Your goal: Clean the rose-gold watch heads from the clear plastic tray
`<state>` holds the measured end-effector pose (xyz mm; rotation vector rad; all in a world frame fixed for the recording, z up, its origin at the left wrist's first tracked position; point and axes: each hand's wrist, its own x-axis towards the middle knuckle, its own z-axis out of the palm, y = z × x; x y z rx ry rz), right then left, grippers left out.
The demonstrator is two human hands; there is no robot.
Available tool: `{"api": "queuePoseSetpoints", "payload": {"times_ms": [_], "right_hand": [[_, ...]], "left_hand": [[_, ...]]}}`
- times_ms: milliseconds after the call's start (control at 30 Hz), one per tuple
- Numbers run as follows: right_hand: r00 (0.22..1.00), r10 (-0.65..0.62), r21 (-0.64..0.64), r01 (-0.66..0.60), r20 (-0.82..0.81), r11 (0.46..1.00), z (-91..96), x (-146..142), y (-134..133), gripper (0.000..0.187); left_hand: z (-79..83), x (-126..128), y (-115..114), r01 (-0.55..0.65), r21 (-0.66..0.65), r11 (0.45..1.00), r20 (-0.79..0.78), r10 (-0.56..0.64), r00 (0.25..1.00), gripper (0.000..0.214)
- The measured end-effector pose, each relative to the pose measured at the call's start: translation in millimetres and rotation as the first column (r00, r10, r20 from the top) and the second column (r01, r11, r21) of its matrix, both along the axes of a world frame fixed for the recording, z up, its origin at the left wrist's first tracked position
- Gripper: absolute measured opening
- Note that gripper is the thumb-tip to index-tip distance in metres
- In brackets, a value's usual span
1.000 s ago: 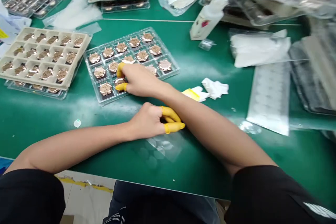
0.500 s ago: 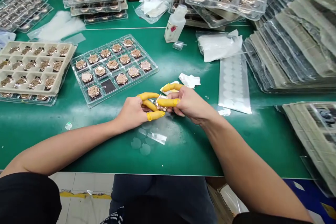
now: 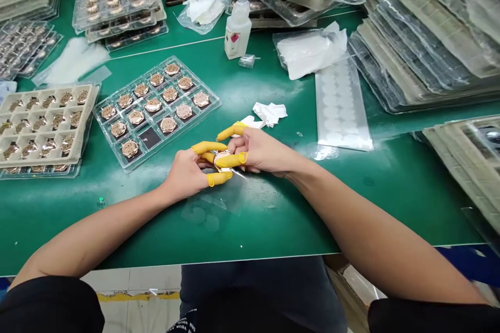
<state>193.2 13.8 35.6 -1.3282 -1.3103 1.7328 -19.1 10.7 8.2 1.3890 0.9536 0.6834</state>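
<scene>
Rose-gold watch case (image 3: 222,161) sits pinched between my left grip (image 3: 211,164) and right grip (image 3: 234,145), both closed on it.

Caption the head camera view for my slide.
Left hand and right hand, in yellow finger cots, hold a rose-gold watch case beside a clear tray.

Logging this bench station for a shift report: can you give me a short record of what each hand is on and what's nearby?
Left hand: on a rose-gold watch case, wearing yellow finger cots
Right hand: on the same case, also wearing yellow finger cots
Nearby: clear plastic tray of rose-gold cases, one pocket empty; crumpled white wipe
Surface: green bench mat
</scene>
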Motion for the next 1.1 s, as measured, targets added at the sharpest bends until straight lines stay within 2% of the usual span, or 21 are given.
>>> {"api": "queuePoseSetpoints", "payload": {"times_ms": [33, 67, 133, 167, 200, 267, 367, 467, 533, 600, 633, 700, 767, 833, 900, 967, 1033, 1100], "right_hand": [[0.995, -0.064, 0.160, 0.050, 0.079, 0.986, -4.7, 3.5, 2.6, 0.057], [0.970, -0.158, 0.341, 0.087, 0.187, 0.936, -9.9, 7.3, 5.7, 0.049], [0.835, -0.359, 0.614, 0.032, 0.418, 0.789, -20.7, 15.1, 11.8, 0.038], [0.751, -0.416, 0.665, -0.041, 0.512, 0.746, -25.1, 18.2, 14.3, 0.036], [0.688, -0.436, 0.674, -0.105, 0.580, 0.731, -28.4, 20.4, 16.1, 0.035], [0.652, -0.432, 0.663, -0.147, 0.623, 0.734, -30.8, 21.6, 18.0, 0.028], [0.736, -0.388, 0.623, -0.058, 0.555, 0.780, -26.7, 19.5, 19.0, 0.020], [0.874, -0.368, 0.505, 0.173, 0.317, 0.846, -23.5, 22.2, 23.8, 0.032], [0.864, -0.469, 0.485, 0.336, 0.184, 0.807, -25.3, 29.1, 29.4, 0.042], [0.755, -0.614, 0.592, 0.393, 0.229, 0.704, -29.5, 38.2, 34.2, 0.043], [0.690, -0.661, 0.670, 0.345, 0.294, 0.658, -31.8, 42.5, 35.5, 0.040], [0.627, -0.646, 0.762, 0.125, 0.435, 0.635, -35.6, 49.0, 35.3, 0.032], [0.645, -0.516, 0.747, -0.130, 0.563, 0.653, -37.2, 51.4, 32.6, 0.026], [0.649, -0.391, 0.692, -0.303, 0.653, 0.655, -36.7, 50.6, 29.7, 0.019], [0.656, -0.369, 0.693, -0.339, 0.659, 0.636, -34.0, 47.9, 27.8, 0.015], [0.730, -0.401, 0.770, -0.265, 0.554, 0.581, -29.3, 43.4, 25.6, 0.012], [0.829, -0.411, 0.862, -0.153, 0.378, 0.484, -23.7, 36.3, 21.4, 0.010], [0.899, -0.349, 0.922, -0.129, 0.264, 0.366, -19.4, 26.0, 14.8, 0.011]], "left_hand": [[0.7, 0.5, 0.3, -0.024, -0.005, 1.000, 0.001, 0.024, 1.000, 0.064], [1.4, 0.9, 0.6, -0.047, -0.010, 0.999, 0.000, 0.047, 0.999, 0.065], [3.0, 1.5, 1.0, -0.082, -0.020, 0.996, -0.004, 0.082, 0.997, 0.065], [3.9, 1.7, 1.1, -0.089, -0.027, 0.996, -0.006, 0.089, 0.996, 0.065], [4.8, 1.9, 1.0, -0.092, -0.035, 0.995, -0.006, 0.092, 0.996, 0.064], [6.7, 2.3, 0.7, -0.092, -0.047, 0.995, -0.005, 0.092, 0.996, 0.065], [8.7, 2.5, 0.4, -0.105, -0.044, 0.993, -0.020, 0.104, 0.994, 0.060], [9.4, 1.8, 0.6, -0.106, -0.050, 0.993, -0.027, 0.105, 0.994, 0.061], [9.3, 1.1, 1.0, -0.101, -0.050, 0.994, -0.034, 0.099, 0.994, 0.063], [9.2, 0.6, 1.3, -0.097, -0.044, 0.994, -0.038, 0.095, 0.995, 0.064], [9.2, 0.6, 1.4, -0.096, -0.041, 0.994, -0.038, 0.095, 0.995, 0.064], [9.1, 1.0, 1.4, -0.110, -0.038, 0.993, -0.033, 0.109, 0.994, 0.063], [9.0, 1.9, 1.0, -0.132, -0.049, 0.990, -0.022, 0.131, 0.991, 0.063], [8.5, 3.1, 0.3, -0.154, -0.064, 0.986, -0.001, 0.154, 0.988, 0.063], [7.6, 4.3, -0.4, -0.174, -0.071, 0.982, 0.020, 0.176, 0.984, 0.063], [6.2, 5.2, -0.8, -0.189, -0.076, 0.979, 0.036, 0.193, 0.981, 0.060], [4.9, 5.7, -0.9, -0.194, -0.088, 0.977, 0.046, 0.198, 0.979, 0.059], [3.8, 5.9, -0.5, -0.194, -0.100, 0.976, 0.058, 0.200, 0.978, 0.061]]}}
